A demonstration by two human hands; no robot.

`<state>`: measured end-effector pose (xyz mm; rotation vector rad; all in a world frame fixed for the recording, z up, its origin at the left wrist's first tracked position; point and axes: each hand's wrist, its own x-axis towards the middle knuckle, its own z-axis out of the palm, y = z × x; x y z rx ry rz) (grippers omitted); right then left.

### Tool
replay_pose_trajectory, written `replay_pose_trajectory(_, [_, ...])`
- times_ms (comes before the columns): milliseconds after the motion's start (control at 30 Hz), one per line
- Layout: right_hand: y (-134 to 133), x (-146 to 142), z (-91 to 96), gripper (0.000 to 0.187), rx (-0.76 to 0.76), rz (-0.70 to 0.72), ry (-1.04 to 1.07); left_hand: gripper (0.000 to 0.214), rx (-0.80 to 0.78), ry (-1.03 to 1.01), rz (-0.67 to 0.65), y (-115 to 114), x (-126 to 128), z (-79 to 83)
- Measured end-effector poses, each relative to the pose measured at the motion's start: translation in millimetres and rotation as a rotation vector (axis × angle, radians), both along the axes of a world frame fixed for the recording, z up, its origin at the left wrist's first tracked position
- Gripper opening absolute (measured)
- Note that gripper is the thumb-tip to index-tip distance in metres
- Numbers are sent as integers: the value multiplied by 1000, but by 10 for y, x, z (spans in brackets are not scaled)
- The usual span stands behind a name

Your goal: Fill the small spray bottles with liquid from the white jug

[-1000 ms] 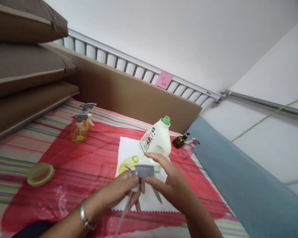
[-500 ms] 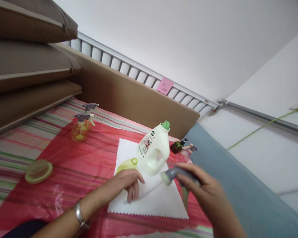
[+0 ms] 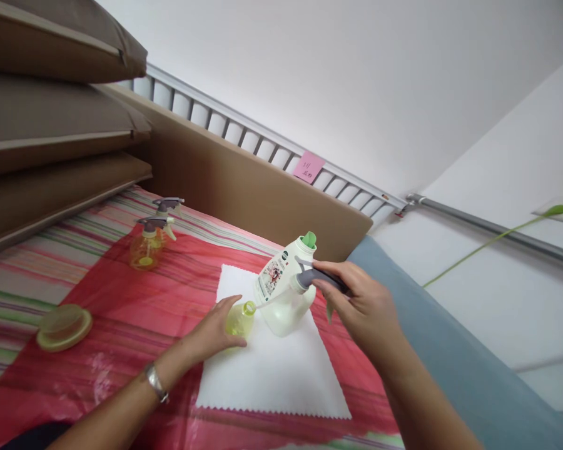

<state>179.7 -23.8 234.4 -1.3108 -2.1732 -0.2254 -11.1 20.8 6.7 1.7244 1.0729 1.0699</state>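
My left hand (image 3: 212,332) curves round a small translucent yellow bottle (image 3: 239,322), thumb in front and fingers behind. The bottle's mouth is uncovered. In my right hand (image 3: 368,307) is a grey trigger spray head (image 3: 315,277) with a pale collar. Its thin dip tube points left at the bottle's mouth; whether the tip is inside I cannot tell. Behind them stands a white detergent jug (image 3: 276,276) with a green spout, partly covered by the spray head and my right hand. Bottle and jug rest on a white zigzag-edged cloth (image 3: 281,387).
Spray bottles (image 3: 145,247) stand at the left on red plastic sheeting (image 3: 136,337), which lies over a striped cover. A round yellowish lidded dish (image 3: 64,326) lies nearer. Stacked cushions (image 3: 60,112) rise at the left edge; a brown board (image 3: 244,181) runs along the back.
My left hand has opened out and closed round the yellow bottle. My right hand has raised the spray head up and left, bringing its tube to the bottle's mouth.
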Motion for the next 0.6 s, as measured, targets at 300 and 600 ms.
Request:
replay_pose_trajectory(300, [318, -190, -625, 20, -202, 25, -97, 73, 38, -17, 27, 47, 92, -195])
replay_pose_trajectory(600, [366, -332, -928, 24, -353, -9, -120, 70, 11, 1, 36, 39, 80, -122])
